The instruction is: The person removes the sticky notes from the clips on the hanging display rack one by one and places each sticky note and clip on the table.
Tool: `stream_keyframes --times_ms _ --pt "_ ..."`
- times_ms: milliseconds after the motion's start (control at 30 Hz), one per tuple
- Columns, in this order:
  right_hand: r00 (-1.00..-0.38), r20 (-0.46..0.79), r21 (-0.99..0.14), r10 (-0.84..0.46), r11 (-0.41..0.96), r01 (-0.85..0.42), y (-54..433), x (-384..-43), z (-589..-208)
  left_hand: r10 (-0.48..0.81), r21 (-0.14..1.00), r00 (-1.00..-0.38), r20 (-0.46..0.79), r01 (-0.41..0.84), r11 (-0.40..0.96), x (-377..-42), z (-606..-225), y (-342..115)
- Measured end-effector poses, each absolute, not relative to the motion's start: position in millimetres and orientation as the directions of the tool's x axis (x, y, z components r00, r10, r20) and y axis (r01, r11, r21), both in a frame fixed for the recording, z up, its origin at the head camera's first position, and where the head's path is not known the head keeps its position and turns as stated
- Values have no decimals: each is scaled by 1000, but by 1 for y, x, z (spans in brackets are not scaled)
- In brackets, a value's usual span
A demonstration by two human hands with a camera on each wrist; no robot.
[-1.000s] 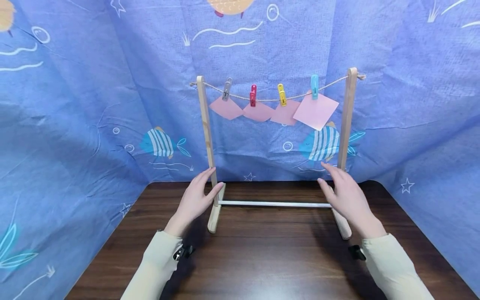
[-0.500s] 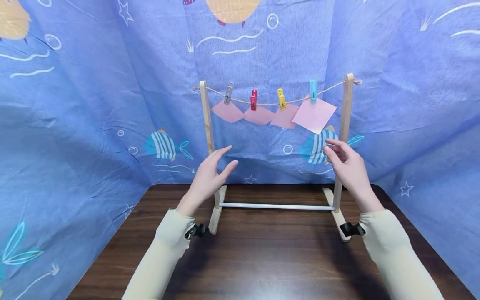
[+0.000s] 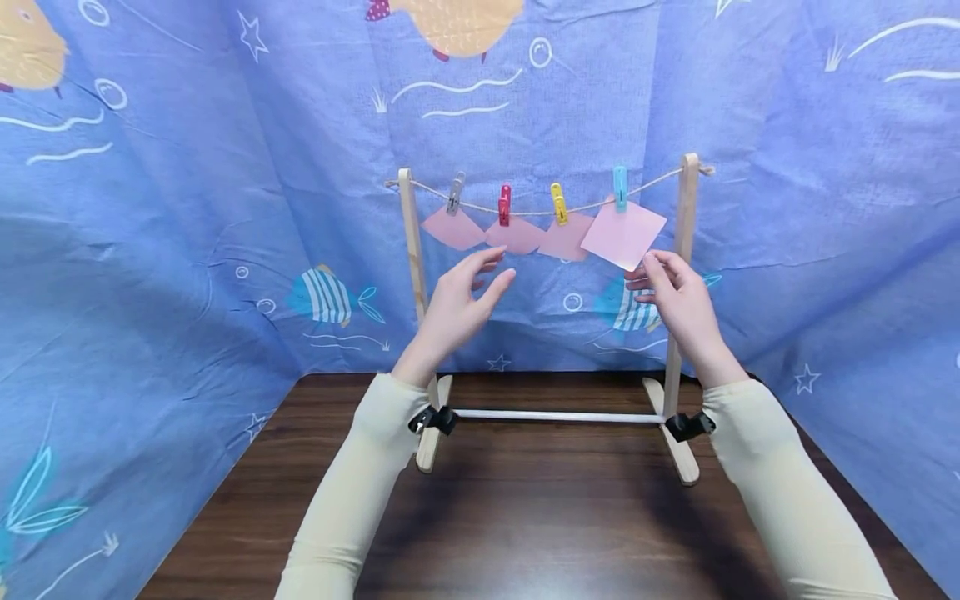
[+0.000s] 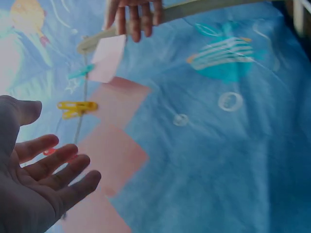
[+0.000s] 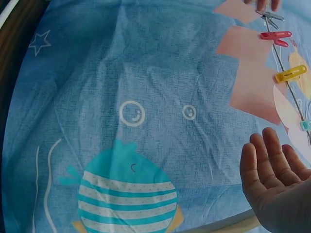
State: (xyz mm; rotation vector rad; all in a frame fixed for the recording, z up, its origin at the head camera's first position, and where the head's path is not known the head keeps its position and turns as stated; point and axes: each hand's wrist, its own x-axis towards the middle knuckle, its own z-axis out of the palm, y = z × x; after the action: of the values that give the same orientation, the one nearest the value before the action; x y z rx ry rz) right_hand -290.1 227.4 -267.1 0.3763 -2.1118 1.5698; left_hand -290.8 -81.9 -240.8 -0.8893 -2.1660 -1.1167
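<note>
Four-sided pink paper sheets hang from a string on a wooden stand, each under a clothespin: grey [image 3: 455, 194], red [image 3: 505, 206], yellow [image 3: 558, 204] and light blue [image 3: 620, 189]. My right hand [image 3: 678, 300] is at the lower right edge of the rightmost pink paper [image 3: 624, 233], under the light blue clothespin. Its fingers look loosely bent in the right wrist view; whether they touch the paper I cannot tell. My left hand [image 3: 461, 304] hovers below the pink paper [image 3: 515, 237] with the red clothespin, fingers and thumb apart, holding nothing.
The stand has a left post [image 3: 412, 242], a right post [image 3: 686, 208] and a white crossbar [image 3: 555, 416] low down. It stands on a dark wooden table [image 3: 525, 517]. A blue curtain [image 3: 187, 250] printed with fish hangs behind and at both sides.
Both hands have risen from low by the posts. The left has moved right and up to beneath the papers; the right has come up to the rightmost paper. The papers hang as before.
</note>
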Motion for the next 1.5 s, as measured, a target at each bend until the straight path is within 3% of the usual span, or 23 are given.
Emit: stream_keyframes --times_ms 300,433,767,967,1267,1500 --pt "-843 535 -827 65 244 -506 226 -298 -257 345 398 -518 783 843 362 -299 -193 -41" --pt "-836 544 -826 71 222 -518 225 -301 -256 356 400 -505 786 855 330 -300 -178 -23" --pt "-831 548 -822 97 247 -513 229 -306 -258 394 439 -542 743 838 325 -302 -157 12" --pt "-810 580 -772 89 378 -512 235 -305 -258 443 439 -563 698 825 356 -305 -154 27" --pt "-768 637 -678 63 521 -519 243 -297 -254 471 419 -679 563 725 546 -318 -143 53" --pt "-764 639 -669 85 551 -498 247 -293 -255 433 563 -726 535 688 458 -324 -149 60"
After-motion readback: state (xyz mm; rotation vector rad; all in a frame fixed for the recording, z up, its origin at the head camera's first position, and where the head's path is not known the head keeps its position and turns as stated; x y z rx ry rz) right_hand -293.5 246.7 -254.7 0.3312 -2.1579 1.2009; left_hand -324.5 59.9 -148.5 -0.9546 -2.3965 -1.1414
